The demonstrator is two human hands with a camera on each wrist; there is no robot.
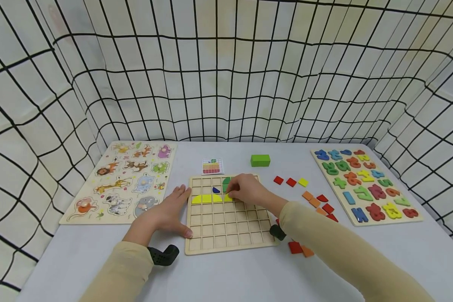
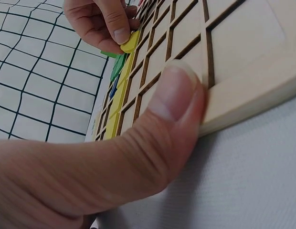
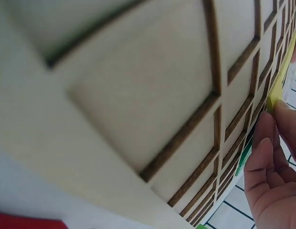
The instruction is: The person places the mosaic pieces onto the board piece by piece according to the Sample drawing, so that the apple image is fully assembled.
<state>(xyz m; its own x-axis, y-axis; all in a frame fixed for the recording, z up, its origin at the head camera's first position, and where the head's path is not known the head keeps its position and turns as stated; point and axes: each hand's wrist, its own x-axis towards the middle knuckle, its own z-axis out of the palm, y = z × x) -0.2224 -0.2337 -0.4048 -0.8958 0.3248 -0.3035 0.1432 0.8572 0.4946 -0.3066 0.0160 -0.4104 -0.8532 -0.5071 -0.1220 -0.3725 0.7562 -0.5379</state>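
Observation:
A wooden grid board [image 1: 219, 230] lies flat on the table before me. My left hand [image 1: 165, 214] rests along its left edge, fingers straight and thumb on the rim. Over the board's upper part, my right hand [image 1: 248, 189] pinches a yellow tile [image 2: 130, 43] with a rounded edge between thumb and fingers, at the end of a row of yellow tiles [image 1: 207, 199]. Above that row, a dark blue piece [image 1: 216, 190] and green pieces [image 1: 226, 181] sit in the grid. The right fingers partly hide the cells beneath them.
Loose red, orange and yellow tiles [image 1: 314, 202] lie right of the board. Behind it are a pattern card [image 1: 212, 166] and a green block [image 1: 260, 160]. An animal puzzle [image 1: 130, 176] lies left, a letter puzzle [image 1: 364, 184] right. Black netting [image 1: 226, 98] surrounds the table.

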